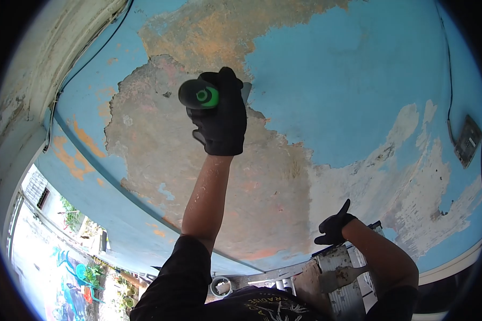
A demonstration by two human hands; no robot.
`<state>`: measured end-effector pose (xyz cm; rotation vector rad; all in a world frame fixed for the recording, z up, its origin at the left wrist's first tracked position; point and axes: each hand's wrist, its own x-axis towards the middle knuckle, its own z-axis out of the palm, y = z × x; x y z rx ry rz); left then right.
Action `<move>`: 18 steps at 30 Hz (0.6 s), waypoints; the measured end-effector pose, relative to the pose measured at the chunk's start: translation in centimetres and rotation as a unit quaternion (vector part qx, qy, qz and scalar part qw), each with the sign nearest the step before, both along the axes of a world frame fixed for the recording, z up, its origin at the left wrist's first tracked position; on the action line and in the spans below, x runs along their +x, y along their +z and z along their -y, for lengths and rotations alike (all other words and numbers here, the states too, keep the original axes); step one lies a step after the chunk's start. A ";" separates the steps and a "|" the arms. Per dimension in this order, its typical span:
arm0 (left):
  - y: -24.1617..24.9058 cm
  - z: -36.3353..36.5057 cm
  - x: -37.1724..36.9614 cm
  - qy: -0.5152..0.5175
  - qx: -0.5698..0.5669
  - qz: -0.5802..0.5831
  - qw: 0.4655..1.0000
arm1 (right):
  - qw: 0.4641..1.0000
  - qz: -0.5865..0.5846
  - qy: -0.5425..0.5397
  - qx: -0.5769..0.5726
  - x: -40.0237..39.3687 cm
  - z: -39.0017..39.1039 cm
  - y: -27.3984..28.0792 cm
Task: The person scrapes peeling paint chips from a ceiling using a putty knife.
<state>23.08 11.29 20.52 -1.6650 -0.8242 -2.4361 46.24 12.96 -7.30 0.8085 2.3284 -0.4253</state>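
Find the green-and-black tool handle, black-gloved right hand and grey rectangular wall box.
Green-and-black tool handle [202, 96]: head view, round end.
Black-gloved right hand [334, 229]: head view, middle of glove.
Grey rectangular wall box [468, 142]: head view, front face.

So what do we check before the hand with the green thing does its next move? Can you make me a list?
1. Left hand wrapped around the green-and-black handle: ok.
2. Blade flat on the wall: cannot tell, the hand hides most of it.
3. Right hand free of tools: ok, none shows in it.
4. Gloves on both hands: ok, both black.
5. Left forearm covered: not ok, it is bare and has pale specks on it.
6. Tool clear of the wall box: ok, the box is far over on the right side of the picture.
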 end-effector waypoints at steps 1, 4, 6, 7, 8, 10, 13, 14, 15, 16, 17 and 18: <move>-0.1 0.4 0.2 -0.005 0.026 0.000 1.000 | 1.000 0.003 -0.009 0.002 0.0 -0.2 0.3; 0.1 -1.3 -0.3 -0.011 0.048 -0.010 0.999 | 0.999 0.042 -0.005 0.021 -0.3 0.2 1.2; -0.7 -1.0 -1.1 0.007 0.032 -0.007 0.999 | 0.999 0.032 0.010 0.005 -0.2 0.3 0.5; -0.2 -0.3 -0.6 0.016 0.025 0.009 1.000 | 1.000 0.023 0.002 0.003 -0.2 0.1 0.4; 0.4 0.3 0.1 0.021 0.021 0.023 0.999 | 1.000 0.012 -0.008 0.003 -0.1 -0.1 0.5; 0.6 0.1 0.5 0.004 0.059 0.016 0.998 | 1.000 0.014 -0.010 0.013 -0.1 -0.2 0.8; 0.3 -0.6 -0.8 -0.017 0.015 0.003 1.000 | 1.000 0.013 0.006 0.003 -0.2 -0.4 -1.3; 0.5 -0.1 -0.5 -0.016 0.018 0.004 1.000 | 1.000 0.002 0.007 -0.006 -0.1 -1.1 -2.0; 0.4 0.7 -0.2 -0.025 0.028 0.018 0.999 | 1.000 0.002 0.006 -0.003 -0.1 -0.8 -1.0; 0.4 1.1 0.1 -0.035 0.038 0.031 0.998 | 1.000 0.015 0.000 0.011 -0.1 0.0 0.6; 0.4 1.3 0.2 -0.065 0.060 0.050 0.995 | 0.999 0.029 -0.006 0.022 -0.2 0.3 1.6; 0.5 0.4 0.0 -0.064 0.057 0.052 0.995 | 0.999 0.030 -0.005 0.018 -0.1 0.0 1.3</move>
